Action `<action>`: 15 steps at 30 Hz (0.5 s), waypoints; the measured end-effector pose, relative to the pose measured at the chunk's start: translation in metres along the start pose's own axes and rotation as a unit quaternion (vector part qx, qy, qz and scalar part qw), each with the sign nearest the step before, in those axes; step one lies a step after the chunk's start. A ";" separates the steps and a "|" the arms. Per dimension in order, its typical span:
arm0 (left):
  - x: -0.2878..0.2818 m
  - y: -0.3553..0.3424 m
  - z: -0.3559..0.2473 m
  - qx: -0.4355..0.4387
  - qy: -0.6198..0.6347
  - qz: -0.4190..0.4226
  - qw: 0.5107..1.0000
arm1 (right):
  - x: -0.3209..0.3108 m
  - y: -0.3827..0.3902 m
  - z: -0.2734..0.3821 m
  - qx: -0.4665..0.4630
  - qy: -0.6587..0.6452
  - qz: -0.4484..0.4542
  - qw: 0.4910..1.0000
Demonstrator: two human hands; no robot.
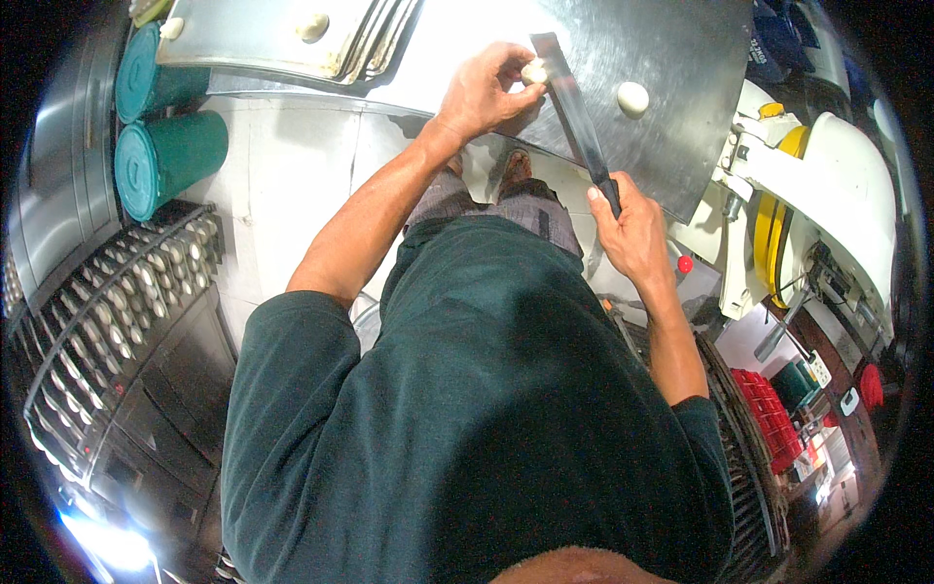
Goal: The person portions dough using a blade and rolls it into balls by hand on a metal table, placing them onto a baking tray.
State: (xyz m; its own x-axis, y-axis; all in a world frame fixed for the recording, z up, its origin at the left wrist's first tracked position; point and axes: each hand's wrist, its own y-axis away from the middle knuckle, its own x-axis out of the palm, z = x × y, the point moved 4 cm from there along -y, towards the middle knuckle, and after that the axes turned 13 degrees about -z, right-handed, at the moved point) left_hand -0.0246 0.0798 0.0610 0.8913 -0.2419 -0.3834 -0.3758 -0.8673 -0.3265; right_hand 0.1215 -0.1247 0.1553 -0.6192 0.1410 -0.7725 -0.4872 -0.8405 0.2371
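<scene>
From my remote seat I see the left hand (486,92) pinching a small, pale dough lump (533,71) between thumb and fingers, over the metal worktable (681,117). The right hand (630,224) is wrapped around the black handle of a long, straight knife (576,112). Its flat, narrow blade slants away over the table, dull grey with a lighter sheen, beside the pinched lump; I can't tell whether the two touch.

Just right of the blade sits a smooth, rounded dough ball (632,99), cream-white. The tabletop is brushed and faintly scuffed on this side, washed out by glare further left, where I make out stacked metal trays (263,49) with thin, worn rims and another rounded piece (312,27) on top.

Around the table I have pale floor tiles (282,175), ribbed-looking green bins (175,151), a rack (126,302) crowded with whitish pieces, a bulky white machine (856,195) banded in yellow, and a red plastic crate (764,419).
</scene>
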 end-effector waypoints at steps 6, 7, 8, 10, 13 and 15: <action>0.002 0.002 0.004 -0.004 -0.004 0.026 1.000 | 0.002 -0.001 0.004 0.006 -0.003 0.011 1.000; 0.003 0.000 0.006 -0.016 -0.022 0.043 0.999 | 0.002 -0.003 0.004 -0.006 0.008 0.003 1.000; 0.003 -0.002 0.005 -0.028 -0.040 0.061 0.997 | 0.004 -0.004 0.003 -0.017 0.019 -0.004 1.000; 0.003 -0.003 0.008 -0.047 -0.046 0.067 0.996 | 0.010 -0.015 0.004 -0.039 0.028 -0.008 0.999; 0.005 -0.006 0.007 -0.066 -0.036 0.047 0.996 | 0.016 -0.038 0.010 -0.054 0.021 -0.003 0.998; 0.003 -0.008 0.000 -0.067 -0.053 0.064 0.994 | 0.014 -0.042 0.007 -0.047 0.005 0.006 0.999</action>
State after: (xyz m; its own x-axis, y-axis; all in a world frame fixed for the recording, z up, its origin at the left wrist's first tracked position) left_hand -0.0189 0.0864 0.0623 0.8038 -0.3129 -0.5060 -0.4414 -0.8839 -0.1545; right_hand 0.1286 -0.0838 0.1387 -0.6181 0.1260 -0.7759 -0.4196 -0.8876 0.1901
